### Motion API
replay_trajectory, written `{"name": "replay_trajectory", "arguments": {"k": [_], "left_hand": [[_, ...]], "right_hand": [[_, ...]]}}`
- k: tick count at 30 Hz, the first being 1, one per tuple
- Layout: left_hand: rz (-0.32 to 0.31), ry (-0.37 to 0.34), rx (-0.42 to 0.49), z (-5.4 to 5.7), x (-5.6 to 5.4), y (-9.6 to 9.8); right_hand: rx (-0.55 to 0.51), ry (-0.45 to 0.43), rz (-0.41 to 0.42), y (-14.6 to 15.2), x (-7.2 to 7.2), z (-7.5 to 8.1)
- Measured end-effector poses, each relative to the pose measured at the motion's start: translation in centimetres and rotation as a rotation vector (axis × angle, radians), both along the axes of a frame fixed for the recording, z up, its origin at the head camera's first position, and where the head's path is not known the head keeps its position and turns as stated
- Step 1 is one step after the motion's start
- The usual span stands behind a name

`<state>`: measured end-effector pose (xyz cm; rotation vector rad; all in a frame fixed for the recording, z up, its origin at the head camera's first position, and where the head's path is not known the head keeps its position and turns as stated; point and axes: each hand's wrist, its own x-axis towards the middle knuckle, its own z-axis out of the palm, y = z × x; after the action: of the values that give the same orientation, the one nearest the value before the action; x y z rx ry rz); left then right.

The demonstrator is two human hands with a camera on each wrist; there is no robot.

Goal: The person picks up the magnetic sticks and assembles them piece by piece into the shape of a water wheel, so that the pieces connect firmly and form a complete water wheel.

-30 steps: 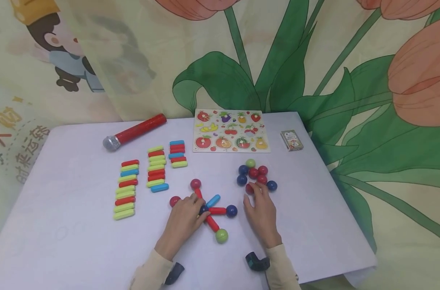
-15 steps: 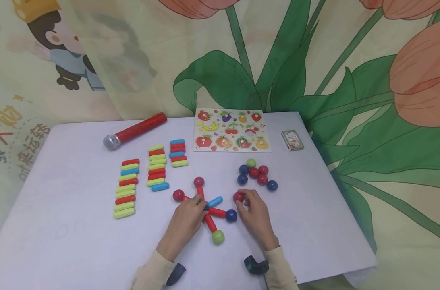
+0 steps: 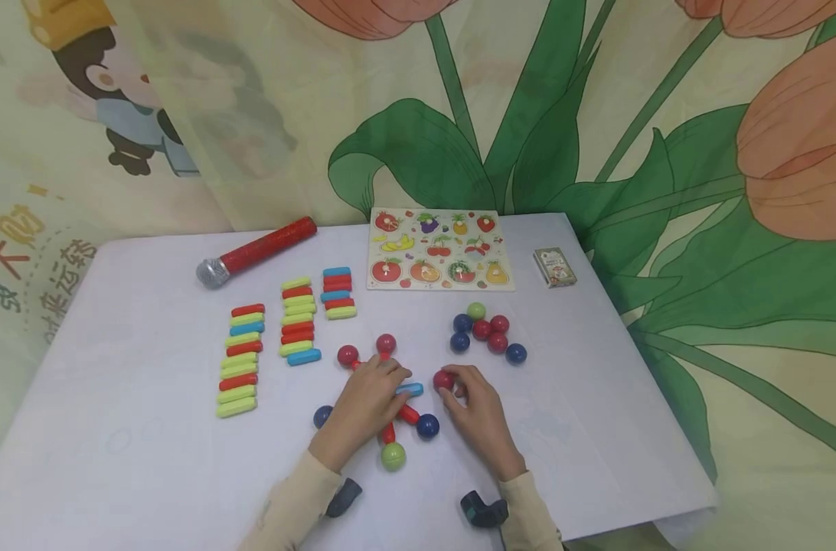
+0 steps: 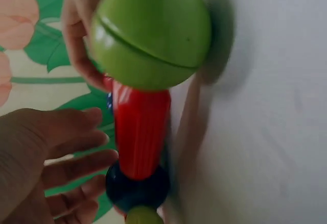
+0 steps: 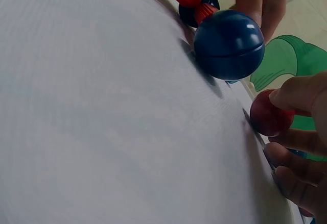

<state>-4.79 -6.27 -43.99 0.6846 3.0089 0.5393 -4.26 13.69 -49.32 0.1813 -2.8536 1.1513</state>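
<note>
A star-shaped build of red sticks (image 3: 388,434) and balls lies on the table, its dark blue hub ball (image 4: 137,187) hidden under my left hand (image 3: 359,405) in the head view. Loosely bent, the left fingers reach beside the hub, thumb apart from the stick in the left wrist view. Red balls (image 3: 347,355), blue balls (image 3: 428,426) and a green ball (image 3: 393,457) cap the arms. A blue stick (image 3: 410,389) points right, its outer end bare. Just beyond that end, my right hand (image 3: 483,413) pinches a red ball (image 5: 271,113) between thumb and finger.
Loose red, blue and green balls (image 3: 498,324) cluster behind the right hand. Several coloured sticks (image 3: 297,327) lie in three columns at left. A red microphone (image 3: 266,246), a fruit puzzle board (image 3: 440,250) and a small card box (image 3: 555,267) lie along the back.
My right hand has taken a red ball from the cluster and brought it left and nearer, to the blue stick. Under my left hand the build has turned clockwise.
</note>
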Motion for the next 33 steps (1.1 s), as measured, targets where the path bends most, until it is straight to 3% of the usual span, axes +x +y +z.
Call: {"name": "replay_trajectory", "arguments": {"k": [7,16,33], "left_hand": [[-0.018,-0.06,-0.143,-0.6,-1.2,1.4],[-0.005,-0.091,-0.026,-1.2,-1.0,0.9],[-0.02,-0.069,0.0,-1.4,-0.9,0.9]], "right_hand": [[-0.03,-0.024,0.027,-0.1,-0.2,0.0],[-0.023,-0.02,0.029,0.0,-0.2,0.2],[-0.078,-0.016,0.073,-0.9,-0.2,-0.3]]}}
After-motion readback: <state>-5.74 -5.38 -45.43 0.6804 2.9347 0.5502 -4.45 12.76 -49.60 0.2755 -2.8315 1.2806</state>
